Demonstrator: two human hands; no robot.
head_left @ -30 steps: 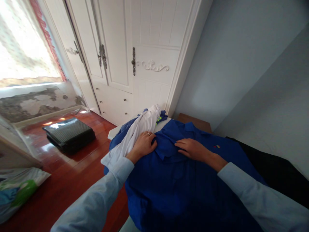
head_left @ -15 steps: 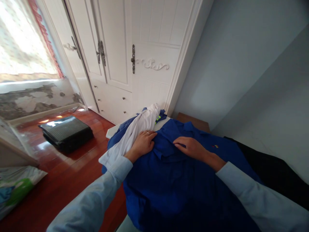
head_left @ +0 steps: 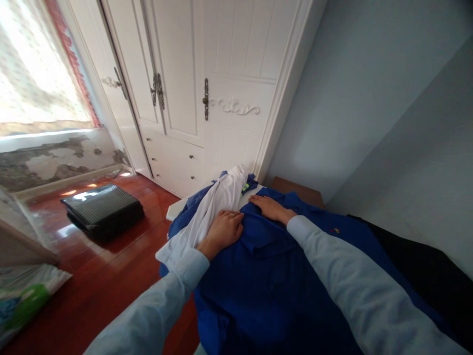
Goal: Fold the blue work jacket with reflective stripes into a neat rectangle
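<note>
A blue shirt (head_left: 266, 276) lies spread over a white surface (head_left: 173, 211) in front of me. My left hand (head_left: 223, 228) rests flat on the shirt's left part, fingers stretched out, a ring on one finger, right beside a white garment (head_left: 210, 207) that drapes over the edge. My right hand (head_left: 268, 206) lies flat farther out on the shirt, near its collar end, fingers extended. Neither hand holds anything. Both arms wear light blue sleeves.
A white wardrobe (head_left: 207, 74) with metal handles stands behind the surface. A black suitcase (head_left: 101, 209) lies on the red wooden floor at left. A plastic bag (head_left: 22, 298) sits at the lower left. Dark fabric (head_left: 417, 261) lies at right by the grey wall.
My right hand slid away from me along the blue shirt, from its middle to the far collar end. My left hand stayed almost in place.
</note>
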